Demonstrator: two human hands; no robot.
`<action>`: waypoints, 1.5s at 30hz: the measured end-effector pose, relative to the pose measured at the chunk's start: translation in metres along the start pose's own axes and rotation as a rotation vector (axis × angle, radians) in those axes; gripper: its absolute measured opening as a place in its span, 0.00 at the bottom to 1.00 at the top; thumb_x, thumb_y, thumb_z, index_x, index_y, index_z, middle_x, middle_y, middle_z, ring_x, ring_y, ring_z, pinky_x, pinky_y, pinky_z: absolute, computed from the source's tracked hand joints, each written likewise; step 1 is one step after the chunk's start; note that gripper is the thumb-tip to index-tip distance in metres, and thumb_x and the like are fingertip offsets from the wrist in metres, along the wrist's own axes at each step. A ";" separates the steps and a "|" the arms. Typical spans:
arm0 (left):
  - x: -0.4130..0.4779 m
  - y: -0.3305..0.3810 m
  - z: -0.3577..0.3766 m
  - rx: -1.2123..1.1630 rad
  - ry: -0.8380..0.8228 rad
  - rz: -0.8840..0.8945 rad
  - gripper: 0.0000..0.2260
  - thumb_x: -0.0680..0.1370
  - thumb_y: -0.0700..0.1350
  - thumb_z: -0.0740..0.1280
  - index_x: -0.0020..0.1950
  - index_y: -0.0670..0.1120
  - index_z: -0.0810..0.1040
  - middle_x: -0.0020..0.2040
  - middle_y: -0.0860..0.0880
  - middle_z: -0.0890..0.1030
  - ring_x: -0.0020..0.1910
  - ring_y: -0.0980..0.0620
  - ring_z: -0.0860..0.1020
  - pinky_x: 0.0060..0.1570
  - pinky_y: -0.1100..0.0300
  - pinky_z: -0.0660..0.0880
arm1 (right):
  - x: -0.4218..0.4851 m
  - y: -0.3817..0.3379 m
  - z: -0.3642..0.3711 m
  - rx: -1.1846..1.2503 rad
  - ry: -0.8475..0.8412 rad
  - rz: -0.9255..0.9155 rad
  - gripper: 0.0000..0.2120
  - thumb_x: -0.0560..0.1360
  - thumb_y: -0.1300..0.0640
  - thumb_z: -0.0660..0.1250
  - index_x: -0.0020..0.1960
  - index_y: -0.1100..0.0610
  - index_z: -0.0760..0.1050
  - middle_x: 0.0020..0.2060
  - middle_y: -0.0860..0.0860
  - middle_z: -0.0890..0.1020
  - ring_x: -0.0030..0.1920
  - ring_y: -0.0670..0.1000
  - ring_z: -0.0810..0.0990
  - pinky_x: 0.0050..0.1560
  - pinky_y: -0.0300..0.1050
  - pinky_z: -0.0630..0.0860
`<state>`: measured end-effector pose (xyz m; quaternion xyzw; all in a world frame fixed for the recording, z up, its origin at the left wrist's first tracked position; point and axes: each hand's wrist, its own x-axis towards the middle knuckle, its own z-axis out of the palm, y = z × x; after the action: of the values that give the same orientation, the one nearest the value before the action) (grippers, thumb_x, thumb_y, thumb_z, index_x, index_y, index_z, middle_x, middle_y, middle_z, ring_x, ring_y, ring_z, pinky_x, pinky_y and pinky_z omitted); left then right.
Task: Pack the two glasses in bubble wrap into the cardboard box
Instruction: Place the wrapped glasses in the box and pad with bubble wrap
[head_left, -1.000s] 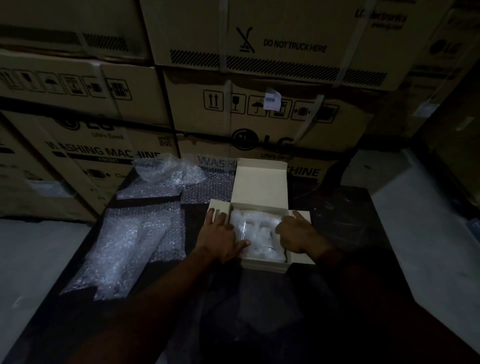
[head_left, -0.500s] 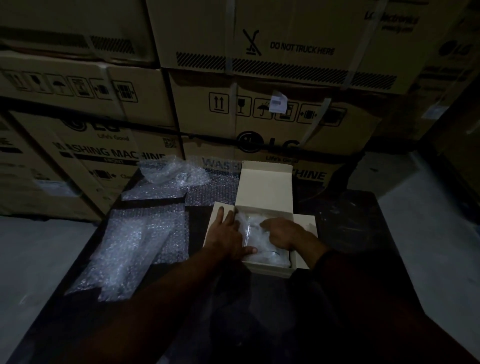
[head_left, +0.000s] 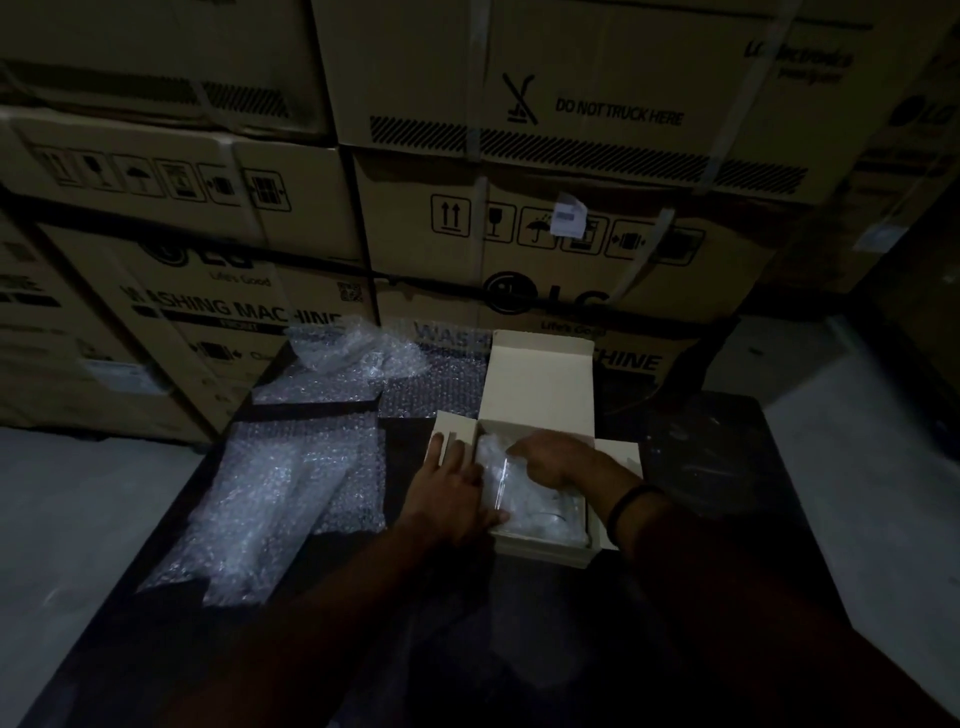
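A small pale cardboard box (head_left: 540, 379) stands open on the dark table (head_left: 701, 452), its lid flap raised at the back. Inside lies a bundle of bubble wrap with glass (head_left: 524, 499) showing through it. My left hand (head_left: 449, 493) rests flat on the box's left flap, fingers straight, thumb at the box's near edge. My right hand (head_left: 550, 460) reaches into the box from the right and presses down on the wrapped glass, with its fingertips at the bundle's far left. I cannot tell whether one or two glasses are in the wrap.
Loose sheets of bubble wrap (head_left: 270, 493) lie on the table's left half, with a crumpled piece (head_left: 353, 348) at the back. Large stacked washing machine cartons (head_left: 519, 218) wall off the far side. Grey floor (head_left: 78, 509) shows to the left and right.
My right hand has moved from the box's right flap into the box and further left over the wrapped glass. The left hand has stayed on the left flap.
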<state>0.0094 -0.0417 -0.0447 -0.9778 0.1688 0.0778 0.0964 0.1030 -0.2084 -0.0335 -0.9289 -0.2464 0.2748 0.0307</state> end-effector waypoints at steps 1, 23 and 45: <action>0.001 0.000 0.003 -0.003 -0.003 0.000 0.37 0.77 0.68 0.46 0.75 0.43 0.61 0.77 0.42 0.58 0.75 0.38 0.50 0.70 0.38 0.34 | 0.003 0.000 0.000 -0.005 -0.024 0.009 0.20 0.79 0.57 0.56 0.70 0.54 0.70 0.68 0.56 0.73 0.66 0.57 0.72 0.66 0.47 0.68; -0.095 -0.074 0.070 -0.474 0.554 -0.471 0.14 0.73 0.49 0.59 0.48 0.47 0.83 0.49 0.48 0.82 0.48 0.43 0.79 0.49 0.48 0.68 | -0.095 -0.091 0.118 0.240 0.656 -0.239 0.28 0.72 0.59 0.66 0.72 0.56 0.67 0.71 0.49 0.67 0.72 0.48 0.63 0.74 0.40 0.54; -0.111 -0.113 0.078 -0.332 -0.029 -0.617 0.17 0.76 0.58 0.64 0.61 0.54 0.76 0.59 0.48 0.77 0.59 0.45 0.74 0.60 0.48 0.65 | -0.079 -0.096 0.126 0.265 0.482 -0.190 0.32 0.75 0.54 0.67 0.76 0.55 0.59 0.75 0.45 0.53 0.73 0.40 0.48 0.67 0.28 0.33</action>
<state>-0.0644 0.1147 -0.0812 -0.9840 -0.1507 0.0851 -0.0426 -0.0634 -0.1717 -0.0829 -0.9280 -0.2801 0.0719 0.2349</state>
